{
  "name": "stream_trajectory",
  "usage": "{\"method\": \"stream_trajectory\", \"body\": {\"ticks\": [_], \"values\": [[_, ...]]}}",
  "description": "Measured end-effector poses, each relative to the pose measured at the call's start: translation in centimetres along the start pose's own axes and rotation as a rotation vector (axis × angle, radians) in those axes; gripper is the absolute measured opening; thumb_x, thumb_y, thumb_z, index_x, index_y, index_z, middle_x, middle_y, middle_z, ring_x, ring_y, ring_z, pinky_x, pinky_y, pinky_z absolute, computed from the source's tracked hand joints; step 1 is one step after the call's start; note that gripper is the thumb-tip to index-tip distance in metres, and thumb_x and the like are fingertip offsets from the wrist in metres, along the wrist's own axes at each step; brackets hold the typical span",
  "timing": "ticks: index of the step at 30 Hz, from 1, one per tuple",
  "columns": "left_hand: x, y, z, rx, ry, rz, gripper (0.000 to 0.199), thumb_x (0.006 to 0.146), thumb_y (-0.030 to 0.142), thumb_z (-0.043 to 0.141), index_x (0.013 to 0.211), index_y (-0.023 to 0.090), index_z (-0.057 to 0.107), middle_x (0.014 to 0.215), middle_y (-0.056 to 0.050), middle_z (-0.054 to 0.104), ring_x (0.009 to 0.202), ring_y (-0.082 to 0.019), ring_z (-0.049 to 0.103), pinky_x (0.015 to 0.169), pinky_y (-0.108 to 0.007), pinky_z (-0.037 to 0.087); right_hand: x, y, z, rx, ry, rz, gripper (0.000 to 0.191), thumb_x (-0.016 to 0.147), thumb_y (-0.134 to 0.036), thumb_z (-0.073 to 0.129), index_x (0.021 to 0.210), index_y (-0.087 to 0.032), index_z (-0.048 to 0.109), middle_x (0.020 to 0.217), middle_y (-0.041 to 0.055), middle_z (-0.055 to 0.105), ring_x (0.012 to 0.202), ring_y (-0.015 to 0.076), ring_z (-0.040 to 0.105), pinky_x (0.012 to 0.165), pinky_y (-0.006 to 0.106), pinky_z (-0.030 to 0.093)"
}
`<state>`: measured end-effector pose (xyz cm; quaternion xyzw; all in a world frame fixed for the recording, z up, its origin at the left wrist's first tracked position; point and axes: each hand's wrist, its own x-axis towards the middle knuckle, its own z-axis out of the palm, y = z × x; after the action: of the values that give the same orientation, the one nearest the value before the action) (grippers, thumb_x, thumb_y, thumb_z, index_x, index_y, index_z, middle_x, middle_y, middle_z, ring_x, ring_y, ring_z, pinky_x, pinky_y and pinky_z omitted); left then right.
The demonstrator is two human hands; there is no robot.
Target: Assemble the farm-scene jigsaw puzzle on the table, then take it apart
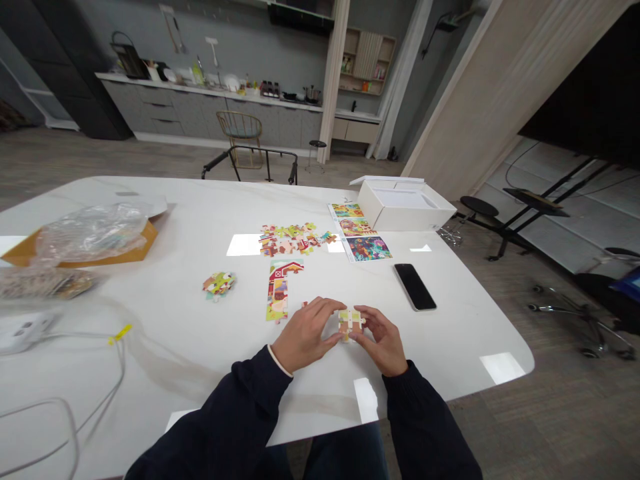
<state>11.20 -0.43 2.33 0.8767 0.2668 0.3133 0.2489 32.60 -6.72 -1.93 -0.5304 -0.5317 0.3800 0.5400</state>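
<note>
Joined puzzle pieces (350,325) are gripped between the fingers of the left hand (304,337) and right hand (383,341), at lower middle.

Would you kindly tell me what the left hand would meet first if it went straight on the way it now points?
First come the joined jigsaw pieces, which the left hand seems already to touch; the right hand lies beyond, depth unclear.

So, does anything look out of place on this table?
Two things: a white cable with a yellow tag trails loose across the left of the table, and a small clump of jigsaw pieces sits apart from the main pile.
</note>
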Motion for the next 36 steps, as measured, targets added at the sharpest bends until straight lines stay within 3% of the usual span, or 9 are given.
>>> {"method": "stream_trajectory", "body": {"ticks": [15, 20, 24, 26, 31, 36], "values": [[0.0, 0.0, 0.0, -0.012, 0.002, 0.005, 0.031, 0.095, 0.021, 0.062, 0.124, 0.023, 0.052, 0.120, -0.009, 0.067, 0.111, -0.025, 0.064, 0.092, -0.041, 0.054, -0.1, -0.3, -0.1, 0.044, 0.009, 0.002, 0.058, 0.079, -0.040, 0.085, 0.131, -0.024, 0.065, 0.096, 0.0046, 0.070, 0.080, 0.0189, 0.066, 0.076, 0.035, 0.058], [-0.1, -0.2, 0.0, -0.121, -0.086, 0.121, 0.037, 0.100, 0.013, 0.049, 0.136, 0.024, 0.048, 0.132, -0.010, 0.065, 0.118, -0.024, 0.062, 0.101, -0.042, 0.053, -0.2, -0.1, -0.1, 0.095, -0.021, 0.120, 0.040, 0.082, -0.046, 0.081, 0.110, -0.019, 0.073, 0.080, 0.0056, 0.074, 0.068, 0.0198, 0.067, 0.058, 0.032, 0.055], [-0.2, 0.1, 0.1, -0.146, -0.018, 0.034, 0.037, 0.098, 0.015, 0.052, 0.134, 0.024, 0.048, 0.145, -0.013, 0.055, 0.129, -0.024, 0.057, 0.105, -0.042, 0.053, 0.0, -0.2, -0.3, 0.209, 0.056, 0.212, 0.038, 0.075, -0.047, 0.087, 0.089, -0.021, 0.063, 0.080, 0.0059, 0.076, 0.066, 0.0212, 0.071, 0.057, 0.031, 0.057], [-0.2, 0.3, 0.1, -0.156, -0.002, 0.017, 0.041, 0.095, 0.023, 0.063, 0.133, 0.023, 0.049, 0.141, -0.014, 0.055, 0.129, -0.026, 0.057, 0.104, -0.043, 0.054, 0.1, -0.4, -0.3, 0.277, 0.062, 0.224, 0.043, 0.073, -0.047, 0.088, 0.087, -0.023, 0.055, 0.081, 0.0042, 0.076, 0.068, 0.0217, 0.073, 0.061, 0.032, 0.059], [0.0, 0.3, 0.4, -0.142, -0.031, 0.046, 0.045, 0.092, 0.034, 0.072, 0.131, 0.023, 0.053, 0.125, -0.011, 0.063, 0.116, -0.026, 0.062, 0.098, -0.041, 0.056, 0.2, -0.7, -0.2, 0.311, -0.015, 0.232, 0.052, 0.075, -0.043, 0.087, 0.113, -0.025, 0.057, 0.088, 0.0024, 0.073, 0.069, 0.0206, 0.072, 0.063, 0.034, 0.062], [0.0, -0.3, 0.5, -0.074, -0.026, 0.066, 0.028, 0.103, 0.026, 0.054, 0.130, 0.022, 0.055, 0.119, -0.010, 0.069, 0.108, -0.024, 0.064, 0.097, -0.042, 0.053, 0.1, -0.5, -0.1, 0.262, -0.001, 0.184, 0.035, 0.078, -0.048, 0.083, 0.086, -0.021, 0.063, 0.079, 0.0041, 0.073, 0.061, 0.0180, 0.065, 0.058, 0.034, 0.058]]}}
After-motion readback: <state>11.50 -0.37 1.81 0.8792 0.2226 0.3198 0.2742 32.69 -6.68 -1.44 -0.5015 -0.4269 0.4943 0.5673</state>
